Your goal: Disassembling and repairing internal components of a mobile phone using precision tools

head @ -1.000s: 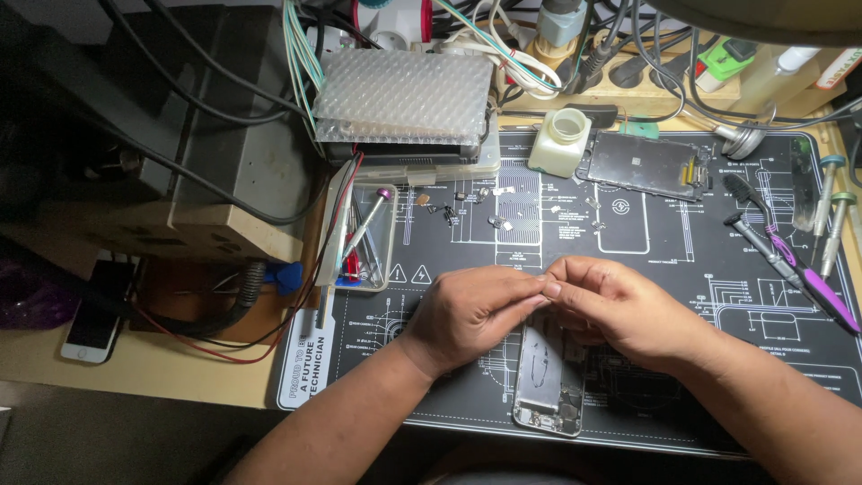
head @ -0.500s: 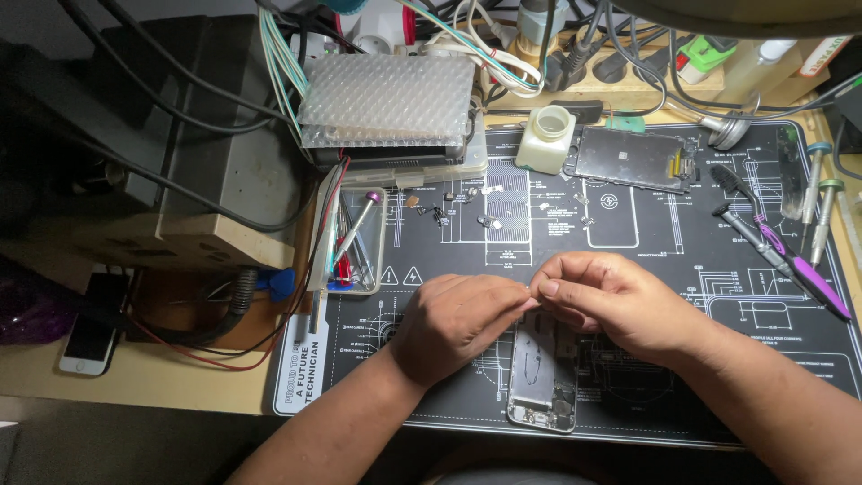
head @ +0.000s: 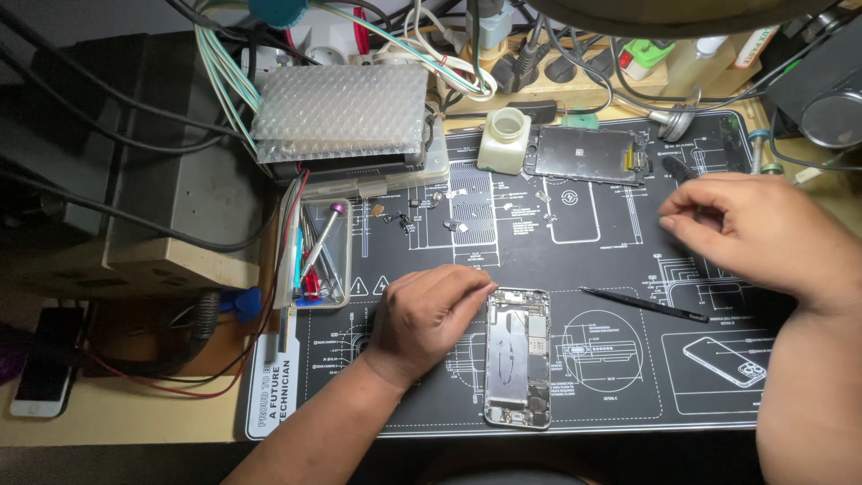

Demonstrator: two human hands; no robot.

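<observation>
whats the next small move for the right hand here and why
Probably bring the right hand down to the black tweezers. It hovers over the mat with fingers pinched, though whether it holds anything cannot be told. The tweezers lie free between it and the opened phone, whose top edge the left hand touches.

Bare mat (head: 620, 359) lies open between the opened phone (head: 518, 357) and tweezers (head: 643, 304); small loose parts (head: 458, 216) crowd the mat's far edge.
</observation>
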